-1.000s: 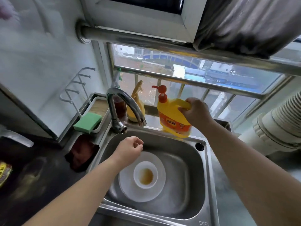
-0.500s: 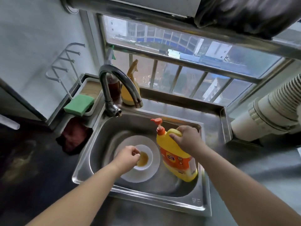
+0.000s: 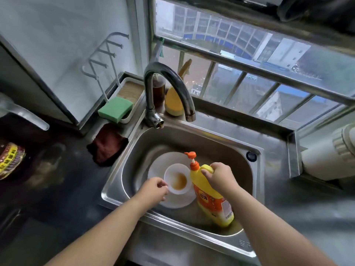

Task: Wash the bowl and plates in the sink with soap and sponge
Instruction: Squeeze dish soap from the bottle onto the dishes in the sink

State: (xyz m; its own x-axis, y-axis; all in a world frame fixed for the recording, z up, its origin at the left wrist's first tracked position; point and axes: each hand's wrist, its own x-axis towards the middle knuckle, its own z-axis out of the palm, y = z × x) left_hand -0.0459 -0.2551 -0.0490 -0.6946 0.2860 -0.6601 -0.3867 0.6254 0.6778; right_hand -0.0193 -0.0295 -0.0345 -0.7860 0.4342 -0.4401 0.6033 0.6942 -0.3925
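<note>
Yellow soap bottle (image 3: 210,196) gripped by its handle in my right hand (image 3: 221,176), tilted over the steel sink (image 3: 194,135), pump pointing at the white bowl (image 3: 177,179). Bowl sits on white plate (image 3: 172,202) in the basin. My left hand (image 3: 154,190) pinches the bowl rim. Green sponge (image 3: 115,109) lies on tray (image 3: 132,89) beside the faucet (image 3: 165,93).
</note>
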